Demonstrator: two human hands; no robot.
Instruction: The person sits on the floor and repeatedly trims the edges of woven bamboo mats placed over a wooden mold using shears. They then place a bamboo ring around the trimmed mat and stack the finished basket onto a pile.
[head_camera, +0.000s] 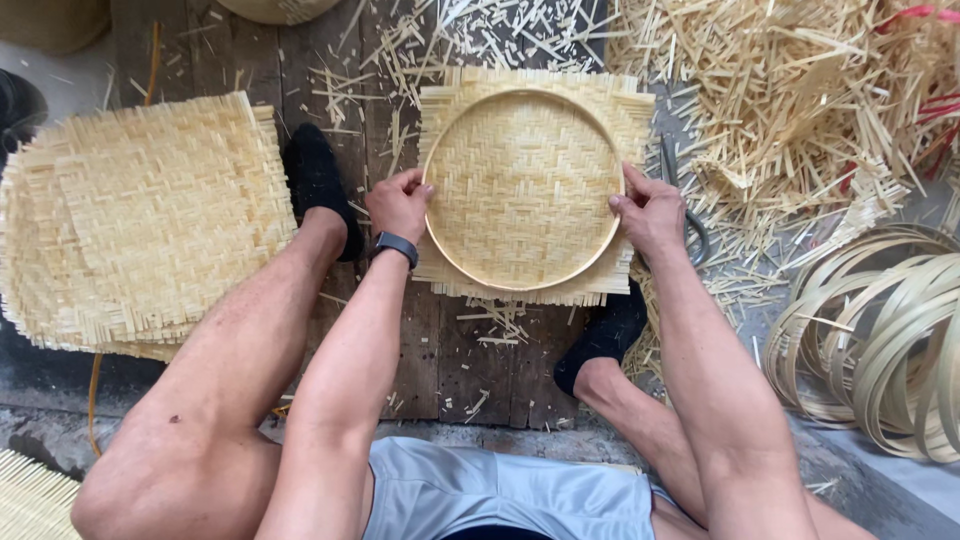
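Note:
A square woven bamboo mat (600, 100) lies on dark wooden boards (440, 350) between my feet. A round bamboo hoop (520, 283) sits on top of it, pressed into the weave. My left hand (398, 205) grips the hoop's left edge; a dark watch is on that wrist. At the hoop's right edge, my right hand (648, 210) holds the rim with the thumb on top. Both feet wear black socks, one at the left (315, 180) and one at the lower right (600, 340).
A stack of woven square mats (140, 220) lies at the left. Loose bamboo strips and offcuts (800, 100) are heaped at the upper right. Coiled bamboo hoops (880, 340) lie at the right. Scissors (690, 225) rest partly under my right hand.

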